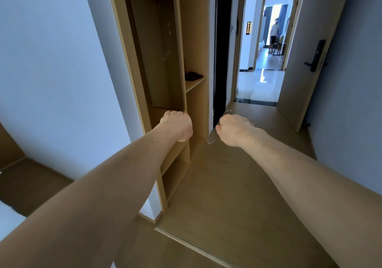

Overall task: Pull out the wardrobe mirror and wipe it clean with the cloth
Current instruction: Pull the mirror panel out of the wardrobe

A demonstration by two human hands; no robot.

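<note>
Head view: mirror (159,56), likely stiff and fragile, is gripped at its wooden edge (179,50) by left hand (177,125); right hand (235,129) is curled, hold unclear.

A wooden shelf (195,83) in the wardrobe (196,30), upper centre of the frame, carries a dark bundle (191,75). The wardrobe stands on the wooden floor (227,185) filling the lower right; glossy tiles (258,85) lie beyond it.

open room door (297,85) at right with black electronic lock (316,55); glossy corridor floor (258,85); lit wall sign (248,27); person (273,38) standing in far room.
</note>
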